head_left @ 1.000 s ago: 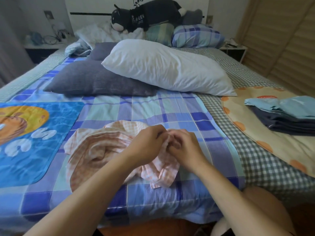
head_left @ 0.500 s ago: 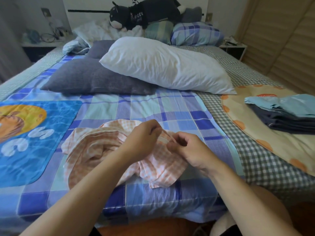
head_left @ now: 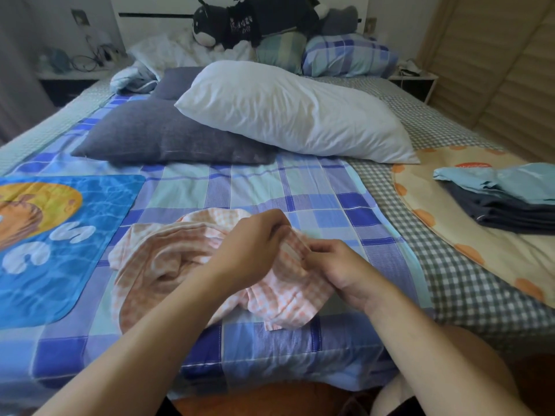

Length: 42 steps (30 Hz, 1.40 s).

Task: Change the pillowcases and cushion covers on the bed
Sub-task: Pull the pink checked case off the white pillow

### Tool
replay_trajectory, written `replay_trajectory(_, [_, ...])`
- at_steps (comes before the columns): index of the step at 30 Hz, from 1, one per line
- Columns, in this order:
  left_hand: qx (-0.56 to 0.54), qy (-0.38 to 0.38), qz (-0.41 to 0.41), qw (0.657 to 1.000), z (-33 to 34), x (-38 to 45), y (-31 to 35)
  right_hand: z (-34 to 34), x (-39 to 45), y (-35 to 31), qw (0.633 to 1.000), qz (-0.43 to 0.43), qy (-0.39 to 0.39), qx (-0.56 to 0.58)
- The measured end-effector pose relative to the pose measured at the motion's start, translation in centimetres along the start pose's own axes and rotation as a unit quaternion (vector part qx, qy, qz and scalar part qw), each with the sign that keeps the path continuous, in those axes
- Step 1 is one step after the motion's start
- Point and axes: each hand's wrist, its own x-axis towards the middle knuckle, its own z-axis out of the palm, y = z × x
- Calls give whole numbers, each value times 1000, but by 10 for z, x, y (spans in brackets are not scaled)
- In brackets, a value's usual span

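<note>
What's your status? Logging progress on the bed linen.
Left hand and right hand both pinch the orange checked pillowcase. White pillow bare. Nothing blocking.

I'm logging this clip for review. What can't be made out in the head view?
- Fingertips of left hand and right hand: buried in the orange checked pillowcase.
- Pillowcase opening: lost in its folds.
- Folded covers: cut off by the right edge.
- Nightstand clutter: too small and blurred.

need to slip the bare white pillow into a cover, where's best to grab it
Grip the long white pillow at its near right corner, coming from the bed's right side: that tapered end lies free on the grey checked sheet, while its left end rests on the grey cushion.
</note>
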Motion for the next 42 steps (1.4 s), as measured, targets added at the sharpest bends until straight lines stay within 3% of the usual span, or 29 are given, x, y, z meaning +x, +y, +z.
replay_trajectory(7, [70,8,52,996,16,-7,-3,-1,2,2,997,46,43,-55])
replay_trajectory(11, [28,59,32,997,5,-5,-9,-11,-8,2,992,-24,114,-39])
replay_trajectory(17, [43,35,-12,998,2,-3,-22,-13,-15,11,982,-41,184,25])
replay_trajectory(19, [89,91,-3,992,6,-7,-22,-11,-17,10,978,-40,173,109])
replay_trajectory(22, [161,162,84,970,15,-21,-10,-6,-21,2,967,-33,130,218])
replay_trajectory(25, [188,143,119,965,24,-31,0,-1,-22,-1,964,-17,91,249])
replay_trajectory(28, [108,94,121,982,18,-25,-2,-1,-20,-1,959,13,69,273])
replay_trajectory(30, [28,25,92,995,11,-21,4,1,-19,-2,974,-1,110,199])
replay_trajectory(31, [-14,-3,44,999,8,-18,9,3,-20,-1,982,-30,163,86])
replay_trajectory(33, [-80,-11,-51,995,8,-14,15,12,-28,-3,945,-108,265,-158])
replay_trajectory(34, [-103,-1,-79,992,9,-14,17,18,-33,-3,921,-141,279,-233])
replay_trajectory(36, [-138,8,-110,984,11,-14,20,28,-39,-2,909,-154,277,-269])
replay_trajectory(42, [-256,16,-184,949,11,-21,22,27,-36,4,914,-130,310,-228])
